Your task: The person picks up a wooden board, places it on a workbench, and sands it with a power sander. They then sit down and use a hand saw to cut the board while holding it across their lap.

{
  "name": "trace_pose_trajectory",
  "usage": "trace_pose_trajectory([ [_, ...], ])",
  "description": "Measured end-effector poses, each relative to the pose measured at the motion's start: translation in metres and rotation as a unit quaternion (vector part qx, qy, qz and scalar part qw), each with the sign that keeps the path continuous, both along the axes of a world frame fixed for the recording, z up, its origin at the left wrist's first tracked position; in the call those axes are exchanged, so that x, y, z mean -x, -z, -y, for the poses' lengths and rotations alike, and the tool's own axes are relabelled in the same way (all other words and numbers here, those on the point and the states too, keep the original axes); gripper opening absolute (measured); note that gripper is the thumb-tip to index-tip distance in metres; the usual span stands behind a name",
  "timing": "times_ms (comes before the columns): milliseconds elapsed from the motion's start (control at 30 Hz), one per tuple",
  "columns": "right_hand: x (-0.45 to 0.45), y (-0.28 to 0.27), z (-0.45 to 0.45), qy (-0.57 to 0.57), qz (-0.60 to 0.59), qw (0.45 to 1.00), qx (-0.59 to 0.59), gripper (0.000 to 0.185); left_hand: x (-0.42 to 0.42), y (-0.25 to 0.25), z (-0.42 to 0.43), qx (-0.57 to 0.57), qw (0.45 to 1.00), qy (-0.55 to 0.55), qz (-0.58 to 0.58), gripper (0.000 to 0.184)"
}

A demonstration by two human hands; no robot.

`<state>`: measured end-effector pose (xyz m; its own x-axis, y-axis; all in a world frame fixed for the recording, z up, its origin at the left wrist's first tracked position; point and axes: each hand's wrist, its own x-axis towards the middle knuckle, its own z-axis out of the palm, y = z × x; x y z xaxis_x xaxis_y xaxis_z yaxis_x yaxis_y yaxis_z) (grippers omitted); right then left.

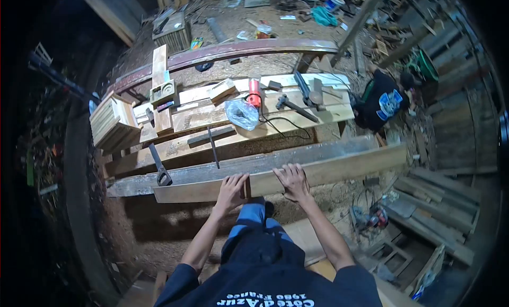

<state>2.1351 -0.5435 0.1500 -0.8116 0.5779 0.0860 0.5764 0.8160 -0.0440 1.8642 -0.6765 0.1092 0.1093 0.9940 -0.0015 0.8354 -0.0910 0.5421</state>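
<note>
Wooden planks form the bench (331, 116), with a long board (336, 170) along its near side. A handsaw (163, 174) lies near the board's left end; swinging that end could knock it down. Left hand (232, 191) and right hand (293, 180) both grasp the board's upper edge around mid-length, so a slipping grip could let an end dip. Beside the left hand sits a small dark block (246, 188), perhaps held; I cannot tell.

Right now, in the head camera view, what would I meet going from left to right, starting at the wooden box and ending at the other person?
Wooden box → handsaw → your left hand → red tool → your right hand → the other person in a dark shirt.
</note>
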Motion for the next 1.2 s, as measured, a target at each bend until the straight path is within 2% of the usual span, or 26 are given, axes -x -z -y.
trace_pose_trajectory([
  [33,0.003,0.02,-0.011,-0.008,-0.029,0.999,-0.018,0.08,0.002,0.014,-0.009,0.003,1.0,-0.004,0.019,0.106],
  [67,-0.001,0.041,-0.02,-0.03,-0.019,0.999,-0.01,0.08,0.004,0.031,-0.014,0.01,0.999,-0.026,0.029,0.106],
  [133,0.006,0.065,-0.039,0.019,-0.017,0.993,0.111,0.089,0.01,0.057,-0.036,0.007,0.998,-0.022,0.053,0.107],
  [167,0.008,0.092,-0.05,0.019,0.006,0.995,0.101,0.099,0.01,0.078,-0.046,0.014,0.999,-0.03,0.035,0.104],
  [200,0.013,0.118,-0.065,-0.004,0.008,0.994,0.111,0.099,0.014,0.096,-0.058,0.024,0.998,-0.053,0.034,0.104],
  [267,0.014,0.163,-0.071,0.022,-0.018,0.991,0.131,0.101,0.014,0.129,-0.07,0.016,0.997,-0.051,0.057,0.101],
  [367,0.017,0.206,-0.07,0.026,-0.026,0.985,0.169,0.102,0.014,0.19,-0.077,0.053,0.997,-0.042,0.029,0.1],
  [533,0.009,0.262,-0.077,-0.008,-0.033,0.984,0.175,0.106,0.002,0.223,-0.069,0.064,0.995,-0.067,0.022,0.103],
  [700,-0.013,0.287,-0.087,-0.027,-0.026,0.979,0.2,0.108,-0.019,0.24,-0.067,0.072,0.992,-0.092,0.054,0.106],
  [800,-0.026,0.315,-0.097,-0.048,-0.009,0.98,0.192,0.109,-0.038,0.25,-0.075,0.043,0.994,-0.099,0.001,0.101],
  [867,-0.039,0.309,-0.108,-0.035,-0.034,0.982,0.181,0.11,-0.051,0.244,-0.081,0.049,0.992,-0.114,0.026,0.096],
  [967,-0.059,0.319,-0.128,-0.04,0.006,0.983,0.18,0.114,-0.067,0.25,-0.095,0.029,0.992,-0.112,0.055,0.092],
  [1000,-0.06,0.326,-0.138,-0.052,0.004,0.982,0.18,0.116,-0.067,0.252,-0.097,0.033,0.992,-0.113,0.037,0.089],
  [1067,-0.054,0.321,-0.142,-0.022,-0.021,0.977,0.21,0.118,-0.071,0.267,-0.09,-0.005,0.982,-0.188,0.012,0.088],
  [1100,-0.055,0.324,-0.142,-0.024,-0.031,0.978,0.206,0.118,-0.071,0.263,-0.084,0.018,0.974,-0.223,0.027,0.09],
  [1133,-0.055,0.323,-0.139,-0.023,-0.04,0.978,0.202,0.118,-0.073,0.267,-0.077,0.039,0.971,-0.235,0.023,0.089],
  [1200,-0.058,0.318,-0.135,-0.012,-0.027,0.978,0.206,0.115,-0.077,0.273,-0.071,0.049,0.974,-0.214,-0.057,0.088],
])
